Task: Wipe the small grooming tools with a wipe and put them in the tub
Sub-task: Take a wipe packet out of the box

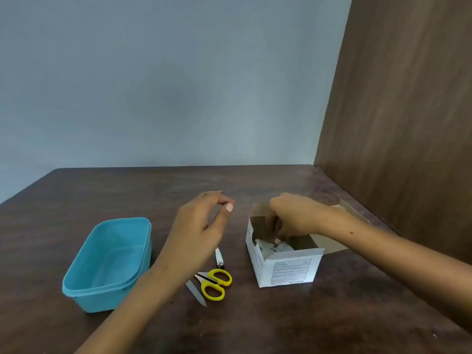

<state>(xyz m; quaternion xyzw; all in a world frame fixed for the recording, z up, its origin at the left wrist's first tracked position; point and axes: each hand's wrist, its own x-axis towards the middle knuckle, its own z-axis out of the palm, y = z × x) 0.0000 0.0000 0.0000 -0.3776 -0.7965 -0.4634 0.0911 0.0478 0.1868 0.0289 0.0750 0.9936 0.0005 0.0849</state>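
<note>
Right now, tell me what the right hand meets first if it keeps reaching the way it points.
The right hand points down into the open box; it would probably meet the white wipes first.

You are looking at a smooth blue plastic tub (107, 264), shiny metal clippers (219, 258), scissors (213, 283) with yellow plastic handles, a cardboard box (283, 267), and a dark, slightly shiny wooden table (306, 323).

Teal tub (76, 284), yellow-handled scissors (215, 284), white box (288, 270)
</note>
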